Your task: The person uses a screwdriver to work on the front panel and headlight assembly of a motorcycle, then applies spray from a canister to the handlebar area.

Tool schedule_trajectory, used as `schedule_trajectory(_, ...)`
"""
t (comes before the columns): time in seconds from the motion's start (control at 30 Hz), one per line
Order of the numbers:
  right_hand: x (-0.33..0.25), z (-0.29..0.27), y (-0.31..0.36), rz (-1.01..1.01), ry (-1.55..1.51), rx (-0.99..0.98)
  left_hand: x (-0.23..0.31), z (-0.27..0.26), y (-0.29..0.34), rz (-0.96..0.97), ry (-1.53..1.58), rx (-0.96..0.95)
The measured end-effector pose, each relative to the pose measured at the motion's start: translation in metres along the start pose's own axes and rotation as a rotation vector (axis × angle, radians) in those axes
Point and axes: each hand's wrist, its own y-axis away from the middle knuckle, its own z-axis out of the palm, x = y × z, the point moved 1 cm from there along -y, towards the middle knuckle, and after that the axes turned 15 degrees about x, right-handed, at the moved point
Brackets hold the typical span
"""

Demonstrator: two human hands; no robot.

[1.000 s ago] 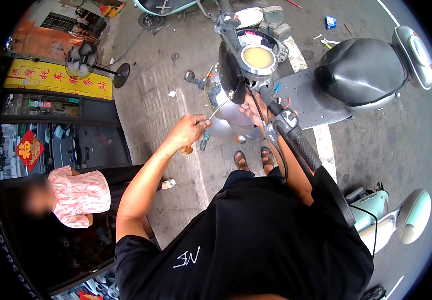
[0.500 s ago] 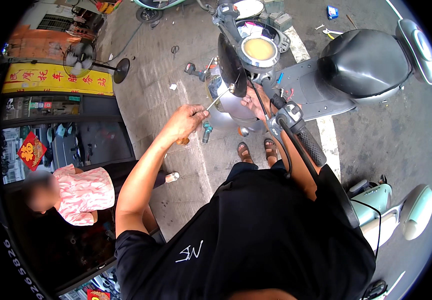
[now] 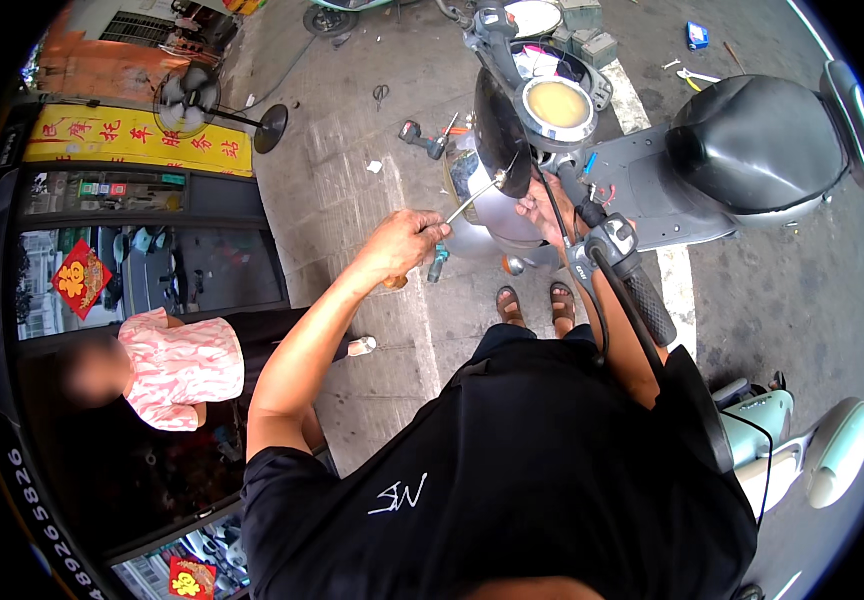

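Observation:
My left hand (image 3: 412, 243) is closed round a screwdriver with an amber handle (image 3: 395, 283). Its long thin metal shaft (image 3: 472, 202) points up to the right, its tip at the lower edge of a dark oval mirror (image 3: 501, 125) on a scooter's handlebar. My right hand (image 3: 545, 212) reaches in behind the near handlebar grip (image 3: 647, 300), against the scooter's silver front (image 3: 500, 222). Those fingers are curled together, and what lies in them is hidden. Beside the mirror sits the round headlight or gauge (image 3: 557, 104) with a yellowish face.
A cordless drill (image 3: 424, 138), a teal tool (image 3: 438, 264) and scissors (image 3: 381, 93) lie on the pavement. Pliers (image 3: 697, 78) lie beyond the black seat (image 3: 747, 140). A standing fan (image 3: 187, 100) and a person in a pink top (image 3: 187, 362) are at left; a mint scooter (image 3: 762, 425) is at right.
The whole scene has shifted right in the picture as the view turned slightly. Both hands keep nearly the same places at the scooter, the screwdriver still in the left one.

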Motion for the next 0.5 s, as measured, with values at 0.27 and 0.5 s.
schedule_trajectory(0.27,-0.002,0.0,-0.001,-0.003,-0.011,0.004,0.005,-0.003,-0.006,-0.043,0.037,-0.057)
schedule_trajectory(0.5,-0.005,-0.002,-0.001,-0.016,-0.042,-0.008,0.023,-0.027,-0.029,-0.381,0.167,-0.362)
